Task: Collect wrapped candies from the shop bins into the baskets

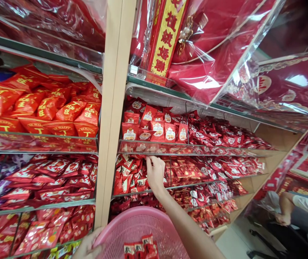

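My right hand (155,173) reaches up into the middle shelf bin of small red snack packets (128,176), its fingers curled among them; what they hold is hidden. My left hand (89,246) grips the rim of a pink plastic basket (132,225) at the bottom of the view. A few red packets (141,250) lie in the basket.
A wooden upright (114,108) splits the glass shelves. Larger red packets (48,108) fill the left shelves, more small red packets (210,135) run along the right. Red bagged decorations (210,46) lie on the top shelf. Another person's arm (286,207) shows at the lower right.
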Motion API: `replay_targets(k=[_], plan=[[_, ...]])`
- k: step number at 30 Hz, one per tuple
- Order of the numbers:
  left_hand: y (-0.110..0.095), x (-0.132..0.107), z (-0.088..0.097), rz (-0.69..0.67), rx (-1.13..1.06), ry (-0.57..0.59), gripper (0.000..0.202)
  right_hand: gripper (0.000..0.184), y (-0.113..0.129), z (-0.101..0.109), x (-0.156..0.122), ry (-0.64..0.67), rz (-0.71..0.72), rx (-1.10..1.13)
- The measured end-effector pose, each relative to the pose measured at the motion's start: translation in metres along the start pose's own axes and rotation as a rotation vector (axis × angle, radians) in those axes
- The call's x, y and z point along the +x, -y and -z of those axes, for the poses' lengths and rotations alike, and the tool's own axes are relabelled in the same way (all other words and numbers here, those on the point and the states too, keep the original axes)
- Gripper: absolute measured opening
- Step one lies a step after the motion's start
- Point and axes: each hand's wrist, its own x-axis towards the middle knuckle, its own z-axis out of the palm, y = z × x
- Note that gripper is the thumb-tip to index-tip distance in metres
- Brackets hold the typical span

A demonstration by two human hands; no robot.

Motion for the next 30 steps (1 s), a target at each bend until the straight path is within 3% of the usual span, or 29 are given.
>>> replay_targets(k=[5, 10, 15, 19, 26, 30], plan=[[0.001, 0.000, 0.000, -0.042, -0.041, 0.145, 0.041, 0.026, 0.002, 0.020, -0.025, -0.063, 0.030, 0.128], [0.005, 0.002, 0.002, -0.013, -0.007, 0.121, 0.042, 0.019, -0.001, 0.048, -0.052, -0.135, 0.023, 0.165], [0.007, 0.005, 0.004, -0.040, 0.031, 0.152, 0.040, 0.019, -0.010, 0.073, -0.078, -0.080, -0.156, 0.215], [0.011, 0.008, 0.005, -0.014, 0.082, 0.071, 0.045, 0.020, -0.019, 0.085, -0.097, 0.017, -0.317, 0.309], [0.016, 0.007, 0.005, -0.033, 0.053, 0.081, 0.041, 0.029, -0.030, 0.084, -0.111, 0.138, -0.701, 0.703], [0.008, 0.003, 0.002, -0.003, 0.031, 0.054, 0.042, 0.028, -0.032, 0.078, -0.118, 0.212, -0.861, 0.870]])
